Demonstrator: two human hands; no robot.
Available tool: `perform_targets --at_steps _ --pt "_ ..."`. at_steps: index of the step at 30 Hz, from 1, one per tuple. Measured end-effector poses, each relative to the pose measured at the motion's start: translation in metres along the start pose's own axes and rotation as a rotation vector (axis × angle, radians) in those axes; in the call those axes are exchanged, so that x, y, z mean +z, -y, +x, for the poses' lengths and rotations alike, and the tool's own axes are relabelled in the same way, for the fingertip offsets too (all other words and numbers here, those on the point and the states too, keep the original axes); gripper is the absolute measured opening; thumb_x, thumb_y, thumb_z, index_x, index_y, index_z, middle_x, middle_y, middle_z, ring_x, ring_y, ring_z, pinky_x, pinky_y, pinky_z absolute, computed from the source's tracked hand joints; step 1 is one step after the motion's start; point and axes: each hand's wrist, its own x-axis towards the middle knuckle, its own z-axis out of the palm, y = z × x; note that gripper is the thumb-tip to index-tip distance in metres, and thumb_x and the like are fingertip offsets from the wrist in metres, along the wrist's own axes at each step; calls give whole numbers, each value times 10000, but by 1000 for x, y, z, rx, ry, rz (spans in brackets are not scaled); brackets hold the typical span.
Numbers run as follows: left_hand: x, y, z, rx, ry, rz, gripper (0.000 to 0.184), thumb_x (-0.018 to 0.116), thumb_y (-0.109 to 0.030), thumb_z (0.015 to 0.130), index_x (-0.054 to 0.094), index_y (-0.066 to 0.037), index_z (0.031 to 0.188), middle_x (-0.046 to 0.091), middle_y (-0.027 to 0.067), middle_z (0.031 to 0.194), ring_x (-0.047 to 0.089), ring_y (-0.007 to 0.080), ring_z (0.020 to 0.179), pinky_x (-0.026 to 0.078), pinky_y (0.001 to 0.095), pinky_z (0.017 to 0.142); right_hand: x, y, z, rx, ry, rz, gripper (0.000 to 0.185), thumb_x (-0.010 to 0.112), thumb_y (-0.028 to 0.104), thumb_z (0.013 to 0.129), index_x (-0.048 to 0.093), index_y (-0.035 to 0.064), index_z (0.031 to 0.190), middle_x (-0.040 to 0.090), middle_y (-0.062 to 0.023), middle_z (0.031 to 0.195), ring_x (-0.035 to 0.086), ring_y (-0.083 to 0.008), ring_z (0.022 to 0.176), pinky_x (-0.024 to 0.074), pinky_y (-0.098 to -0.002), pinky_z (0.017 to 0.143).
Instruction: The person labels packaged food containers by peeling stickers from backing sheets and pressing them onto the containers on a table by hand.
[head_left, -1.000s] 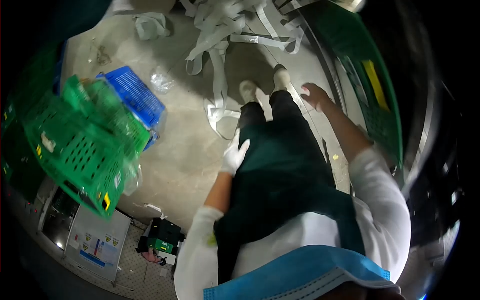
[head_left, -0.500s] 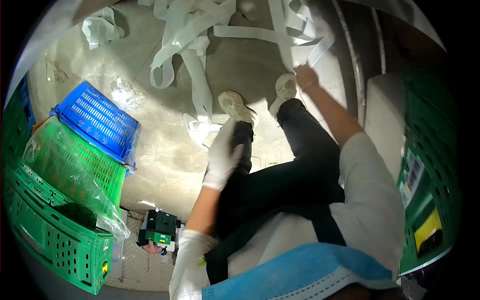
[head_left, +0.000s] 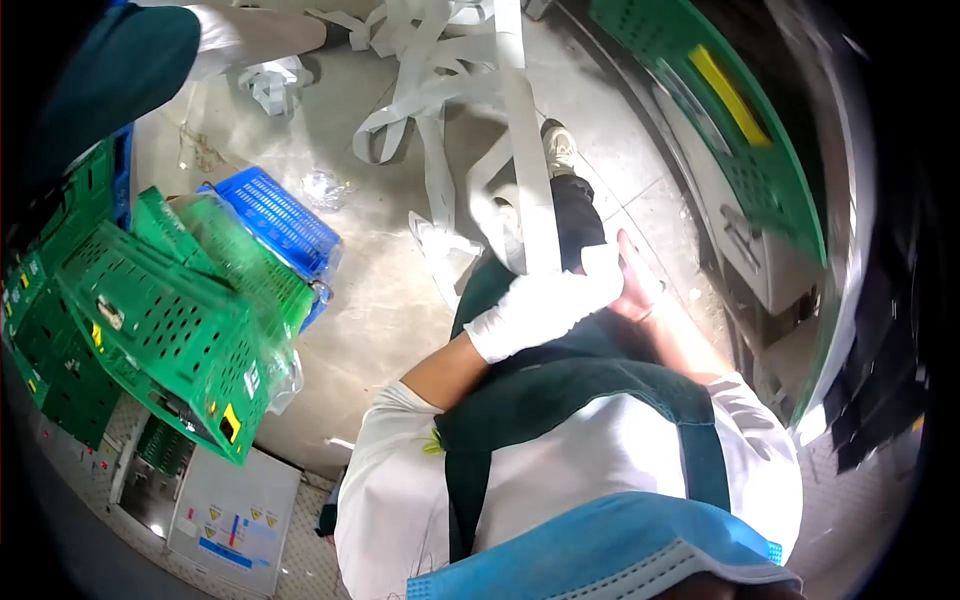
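- Where the white strip [head_left: 528,150] comes down from the top of the view, its lower end meets the gloved left hand [head_left: 545,310]; its long axis runs nearly straight away from the body, so the strip lies ahead of that hand; the left hand is the nearer of the two
- The bare right hand [head_left: 634,284] is just beside the left hand's fingertips, its thumb side up; a white piece [head_left: 600,262] is between them, and whether it belongs to the strip or the glove is unclear
- The left hand shows its back, fingers reaching across the body; I cannot tell how tightly it closes on the strip; the right hand looks part-curled, its grip hidden
- Loose strips [head_left: 420,95] lie on the floor [head_left: 350,350] ahead; bare floor spreads left of the legs, towards the green crate [head_left: 165,320] and blue crate [head_left: 275,215]; another green crate [head_left: 790,190] bounds the right
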Motion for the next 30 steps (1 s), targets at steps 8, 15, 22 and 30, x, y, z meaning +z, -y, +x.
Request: perform_targets --at_steps 8,15,22,30 --pt "61 -72 -136 427 64 679 304 520 -83 801 580 -163 1088 567 99 1090 581 255 881 470 283 707 11 -49 -141 -664 54 -588 457 566 346 797 500 -22 1059 563 -93 967 529 -140 876 416 -245 737" --pt "154 -121 -164 -519 115 -786 112 534 -88 828 591 -9 885 572 46 753 546 106 755 404 185 620 -10 -98 -219 -393 435 -198 642 330 562 839 548 -19 1002 619 -106 915 603 -175 752 470 -241 578" --pt "243 -138 -144 408 815 974 233 550 -146 800 575 -73 1020 597 81 786 570 206 703 438 274 639 -88 -44 -349 -1061 770 31 266 514 191 826 524 28 1036 594 -70 858 532 -173 794 420 -296 702" --pt "290 -109 -24 608 1074 697 375 462 -307 848 531 -39 1101 581 183 1030 574 270 936 436 321 799 -252 -23 -536 -1761 -201 -87 299 541 185 808 565 -38 1006 611 -106 889 572 -201 846 412 -308 825"
